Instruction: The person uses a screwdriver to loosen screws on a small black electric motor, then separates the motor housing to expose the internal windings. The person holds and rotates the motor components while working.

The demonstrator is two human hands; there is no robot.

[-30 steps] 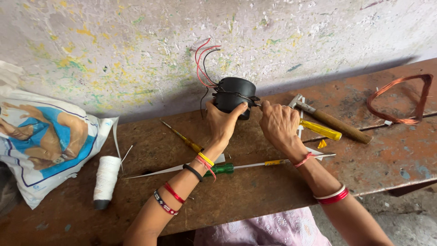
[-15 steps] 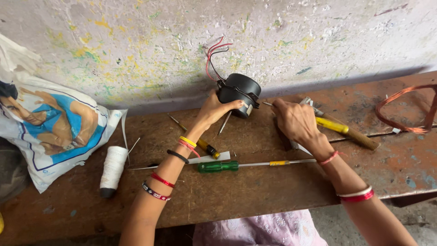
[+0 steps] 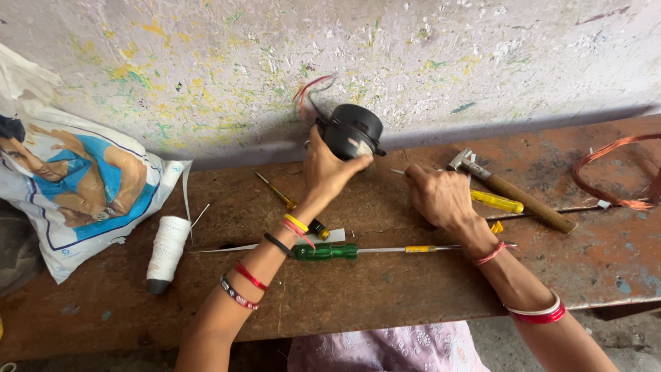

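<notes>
Gripping the black motor [image 3: 352, 131], the left hand [image 3: 327, 172] steadied it upright on the bench [image 3: 385, 289]. The right hand [image 3: 441, 196] had closed around a thin metal tool [image 3: 398, 171], its tip aimed at the motor.

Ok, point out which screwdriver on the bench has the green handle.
The green-handled screwdriver lies nearest the bench's front edge, below the left wrist. The yellow-handled screwdriver lies beside the right hand.

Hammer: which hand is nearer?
Right. The right hand rests on the bench just beside the hammer; the left hand is farther off, holding the black motor.
</notes>
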